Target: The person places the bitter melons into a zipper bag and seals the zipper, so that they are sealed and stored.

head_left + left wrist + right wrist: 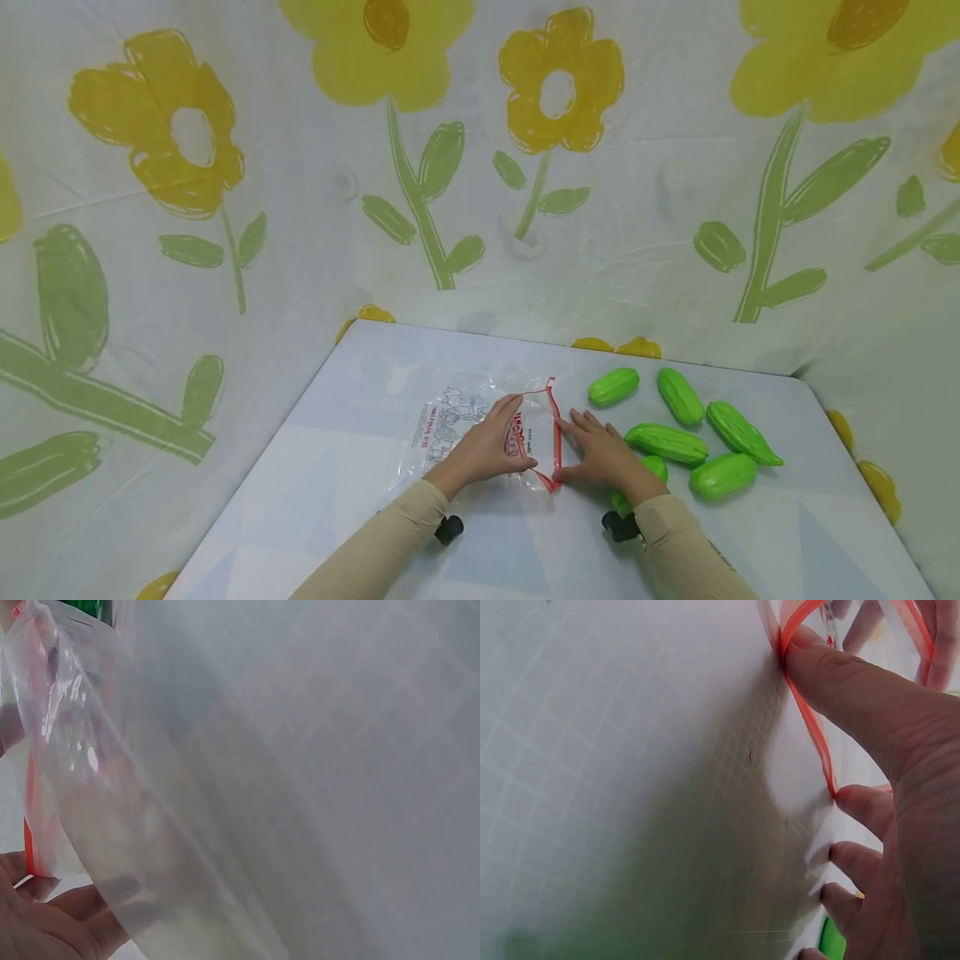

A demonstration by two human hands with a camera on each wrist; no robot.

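A clear zip bag (pixel 457 421) with a red seal strip (pixel 556 433) lies in the middle of the white table (pixel 337 500). My left hand (pixel 498 437) rests on the bag near its mouth and grips the upper plastic layer (pixel 112 787), which rises in front of the left wrist view. My right hand (pixel 581 450) is at the red strip (pixel 810 727), thumb (pixel 840 682) and forefinger pinching the lip. Several green toy gourds (pixel 666 442) lie just right of the right hand, one (pixel 658 467) partly hidden under its wrist.
A cloth (pixel 225 250) printed with yellow flowers hangs behind and around the table. The other gourds (pixel 613 387) (pixel 680 396) (pixel 742 432) (pixel 723 476) are spread over the right half. Black wrist camera mounts (pixel 448 528) (pixel 619 525) show under both sleeves.
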